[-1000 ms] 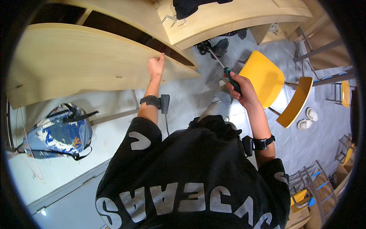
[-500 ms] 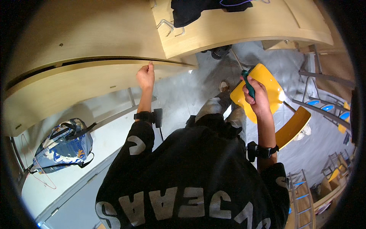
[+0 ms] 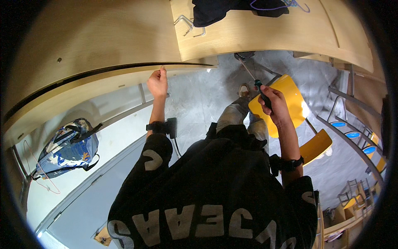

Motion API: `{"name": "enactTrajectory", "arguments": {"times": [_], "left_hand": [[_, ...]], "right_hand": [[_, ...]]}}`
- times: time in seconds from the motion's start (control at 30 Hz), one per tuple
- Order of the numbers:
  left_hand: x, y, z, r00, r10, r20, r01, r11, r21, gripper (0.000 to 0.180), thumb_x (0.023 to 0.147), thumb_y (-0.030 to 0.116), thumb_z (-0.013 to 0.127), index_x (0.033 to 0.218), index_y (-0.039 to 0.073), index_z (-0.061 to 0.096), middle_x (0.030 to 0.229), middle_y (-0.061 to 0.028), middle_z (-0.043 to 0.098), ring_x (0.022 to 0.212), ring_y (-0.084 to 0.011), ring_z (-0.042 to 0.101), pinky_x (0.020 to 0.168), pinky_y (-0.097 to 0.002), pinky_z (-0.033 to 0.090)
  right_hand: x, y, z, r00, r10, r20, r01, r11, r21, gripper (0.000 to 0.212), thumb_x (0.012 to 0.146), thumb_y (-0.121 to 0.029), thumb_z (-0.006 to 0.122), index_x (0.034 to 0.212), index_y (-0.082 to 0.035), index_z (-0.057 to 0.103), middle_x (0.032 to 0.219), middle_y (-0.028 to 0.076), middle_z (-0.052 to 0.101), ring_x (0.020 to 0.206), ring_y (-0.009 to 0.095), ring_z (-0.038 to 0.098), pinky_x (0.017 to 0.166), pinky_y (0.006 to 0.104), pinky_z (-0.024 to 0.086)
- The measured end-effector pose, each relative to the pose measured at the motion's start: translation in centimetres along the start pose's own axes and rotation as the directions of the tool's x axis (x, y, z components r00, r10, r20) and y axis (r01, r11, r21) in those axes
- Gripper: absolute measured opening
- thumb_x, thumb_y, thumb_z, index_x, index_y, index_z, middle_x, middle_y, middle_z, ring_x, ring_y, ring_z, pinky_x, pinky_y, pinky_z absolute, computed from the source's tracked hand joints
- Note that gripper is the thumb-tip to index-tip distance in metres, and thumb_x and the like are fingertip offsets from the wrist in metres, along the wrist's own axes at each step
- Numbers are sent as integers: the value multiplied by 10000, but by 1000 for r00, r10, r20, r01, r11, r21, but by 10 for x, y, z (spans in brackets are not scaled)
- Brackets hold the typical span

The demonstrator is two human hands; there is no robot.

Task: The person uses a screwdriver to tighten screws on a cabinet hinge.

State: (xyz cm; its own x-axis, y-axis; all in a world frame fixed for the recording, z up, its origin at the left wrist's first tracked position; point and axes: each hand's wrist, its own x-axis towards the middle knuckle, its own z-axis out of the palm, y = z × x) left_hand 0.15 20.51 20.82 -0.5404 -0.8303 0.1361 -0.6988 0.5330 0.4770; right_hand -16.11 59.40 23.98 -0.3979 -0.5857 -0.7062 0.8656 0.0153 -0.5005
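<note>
My right hand (image 3: 275,107) is wrapped round the dark green handle of a screwdriver (image 3: 258,84). Its thin metal shaft slants up and to the left, the tip over the floor below the upper desk's edge. At the long edge of a light wooden panel (image 3: 103,79) is my left hand (image 3: 157,84), fingers curled and thumb side up. Whatever those fingers hold, if anything, is hidden. A narrow dark gap runs between that panel and the wooden board (image 3: 112,33) beyond it.
Bent metal hooks (image 3: 184,23) and a dark cloth (image 3: 219,10) lie on the upper desk board (image 3: 248,37). A yellow chair (image 3: 292,97) stands just right of my legs. At left, a patterned backpack (image 3: 68,147) lies on a white surface. Stacked stools (image 3: 352,135) are at right.
The screwdriver and my right hand have shifted slightly left and down, with the shaft leaning further left. My left hand stays at the panel edge. The whole view has turned a little.
</note>
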Motion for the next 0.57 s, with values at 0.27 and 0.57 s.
{"name": "enactTrajectory", "arguments": {"times": [0.27,0.57], "left_hand": [[-2,1,5,998,20,-56,-23,998,-59,471,875,388,604,679,-40,613,530,-122,562,479,-187,499,505,-353,421],[0,-5,12,998,-23,-51,19,996,-88,439,880,362,605,701,-39,617,555,-118,574,495,-213,474,521,-350,415]], "right_hand": [[-2,-9,-12,1000,-9,-12,8,999,-38,313,933,-262,516,1059,13,597,596,8,484,375,51,332,351,194,233],[2,-8,-15,999,18,41,-15,998,-55,299,920,-279,550,1058,-19,601,606,11,487,379,55,342,353,192,238]]}}
